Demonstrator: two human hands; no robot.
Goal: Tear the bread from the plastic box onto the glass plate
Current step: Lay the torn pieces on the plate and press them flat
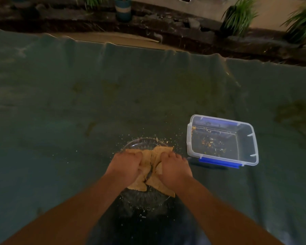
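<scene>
Both hands, left hand [126,165] and right hand [173,167], are pinching the bread [148,157] in a tight grip over the glass plate [145,142] (so the pieces are falling there).

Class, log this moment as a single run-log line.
stage: tearing | left hand and right hand: gripping bread | over glass plate | plastic box: crumbs only

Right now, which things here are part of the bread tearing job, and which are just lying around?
Part of the job:
- bread, gripped by the left hand and right hand
- glass plate underneath
- plastic box, only crumbs left inside

Just lying about:
- green cloth
- striped pot
- potted plants at the back
</scene>
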